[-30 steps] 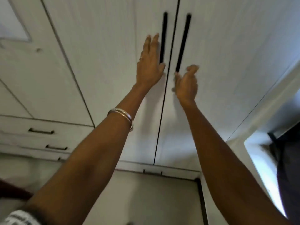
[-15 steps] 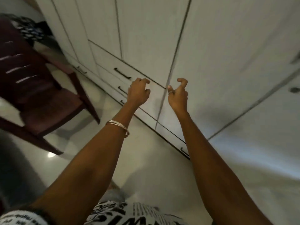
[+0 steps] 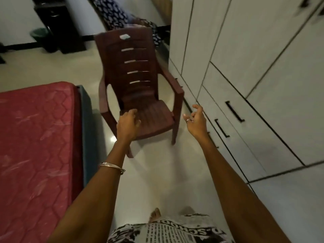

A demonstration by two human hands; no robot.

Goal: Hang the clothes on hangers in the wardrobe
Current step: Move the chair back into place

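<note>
Both hands, left (image 3: 127, 124) and right (image 3: 196, 121), reach forward with loosely curled fingers, holding nothing. A chair (image 3: 140, 95) stands beside the wardrobe (image 3: 254, 50).

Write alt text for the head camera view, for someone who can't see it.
Two bare hands, the left hand and right hand, reach forward empty over a dark brown plastic armchair on a pale floor. A white wardrobe with black-handled drawers stands right; a red quilted mattress lies left.

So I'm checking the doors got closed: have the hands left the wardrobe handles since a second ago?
Yes. The left hand and right hand have dropped from the handles and now hang empty by the chair, the right beside the wardrobe drawers.
</note>
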